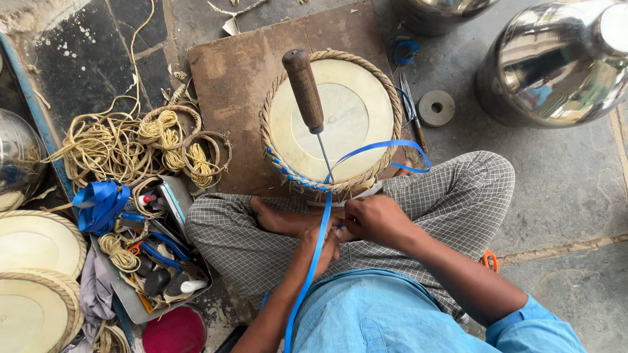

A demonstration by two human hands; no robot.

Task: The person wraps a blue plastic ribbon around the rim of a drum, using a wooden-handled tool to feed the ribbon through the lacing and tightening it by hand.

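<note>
Head view. A person sits cross-legged on the stone floor with a round cream-skinned drum head ringed by braided tan cord (333,121) held at the feet, resting on a worn brown wooden board (239,78). A wooden-handled awl with a thin steel shaft (307,95) stands tilted, its tip sunk into the braid at the drum's near edge. A flat blue plastic strap (320,245) loops out of that edge, arcs right, and runs down between the hands toward the lap.

The left hand (322,243) is closed around the strap, fingers pressed together on it. The right hand (374,219) is fisted just beside it; whether it pinches the strap cannot be told, as the fingertips are hidden.

Judgement: lacing of the rim is in hand, with blue stitches showing only along the near-left arc. The next move would call for firm tension on the strap while the awl holds the gap open.

Surroundings: coiled tan cord (131,147) at left, a grey metal tray of hand tools (160,261), two more braided drum heads (36,274), polished steel drum shells (556,62), and a small grey metal ring (436,108). The awl handle leans over the drum face, near the strap's path.
</note>
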